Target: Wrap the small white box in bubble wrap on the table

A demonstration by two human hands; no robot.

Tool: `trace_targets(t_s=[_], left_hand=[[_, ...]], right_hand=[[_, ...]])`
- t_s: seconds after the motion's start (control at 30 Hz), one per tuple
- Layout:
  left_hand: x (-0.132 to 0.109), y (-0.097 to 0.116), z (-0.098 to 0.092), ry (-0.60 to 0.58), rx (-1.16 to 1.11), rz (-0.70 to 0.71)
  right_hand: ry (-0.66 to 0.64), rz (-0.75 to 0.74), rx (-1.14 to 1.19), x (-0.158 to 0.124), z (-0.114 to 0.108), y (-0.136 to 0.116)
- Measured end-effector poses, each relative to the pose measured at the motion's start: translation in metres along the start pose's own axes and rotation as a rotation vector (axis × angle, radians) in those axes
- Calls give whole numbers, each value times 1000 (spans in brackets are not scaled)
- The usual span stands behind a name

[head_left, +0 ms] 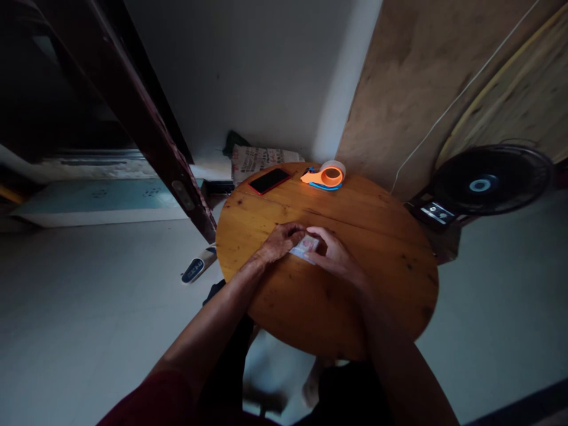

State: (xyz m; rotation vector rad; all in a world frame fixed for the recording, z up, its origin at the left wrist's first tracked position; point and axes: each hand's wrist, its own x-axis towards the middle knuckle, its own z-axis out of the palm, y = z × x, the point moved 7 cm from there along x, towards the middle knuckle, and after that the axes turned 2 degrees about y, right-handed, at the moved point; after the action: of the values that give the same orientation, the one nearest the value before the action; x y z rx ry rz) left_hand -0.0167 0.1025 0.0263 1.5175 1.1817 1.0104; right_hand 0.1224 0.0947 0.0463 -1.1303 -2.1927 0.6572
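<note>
A small, flat, whitish packet with a faint reddish print (305,246) lies between my hands, low over the round wooden table (284,307). My left hand (283,241) is closed on its left side, with the thumb near its upper edge. From the right, my right hand (333,253) curves round the packet, its thumb on the near edge and its index finger at the far edge. The fingers partly cover the packet, so its exact kind cannot be made out.
An orange tape dispenser (326,176) with a roll of clear tape sits at the table's far edge. Left of it lies a dark phone with a red rim (270,181). A black fan (488,180) stands to the right, and a shoe (197,267) is on the floor at left.
</note>
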Motion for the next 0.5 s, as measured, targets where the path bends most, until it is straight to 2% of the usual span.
trace_targets(t_s=[0.23,0.5], left_hand=[[-1,3,-2,17,36,-4],[2,-1,-1,22,14,10]], right_hand=[[62,-123,-72,3,1,-8],[160,-162,-100,2,-4,-10]])
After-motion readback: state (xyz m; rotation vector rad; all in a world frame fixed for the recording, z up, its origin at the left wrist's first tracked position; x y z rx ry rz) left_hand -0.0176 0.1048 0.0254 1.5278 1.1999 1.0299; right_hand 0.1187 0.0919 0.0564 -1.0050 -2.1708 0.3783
